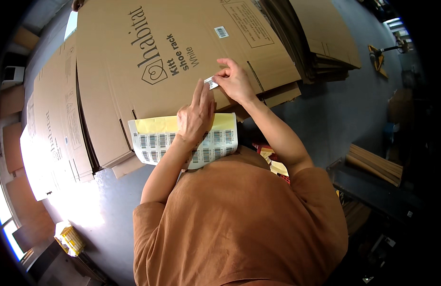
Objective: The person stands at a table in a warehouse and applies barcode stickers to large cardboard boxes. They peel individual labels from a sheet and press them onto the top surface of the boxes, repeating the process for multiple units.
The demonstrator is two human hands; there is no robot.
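My right hand (234, 85) pinches a small white barcode label (211, 83) between thumb and fingertips, just over a flat brown cardboard carton (182, 28). Beside it, my left hand (196, 114) has its fingers stretched out close together, the tips next to the label's left edge. Under the left hand and wrist lies a curved sheet of barcode labels (151, 143), its upper strip bare and yellow. The sheet spans from the carton's near edge to my shirt. Another barcode label (221, 32) is stuck on the carton farther away.
More flat cartons are stacked at the left (56, 109) and far right (325, 28). Someone else's fingers (77, 5) touch the carton's far left corner. A yellow basket (69, 239) stands on the floor at lower left. Cardboard pieces (374, 164) lie on a dark surface at right.
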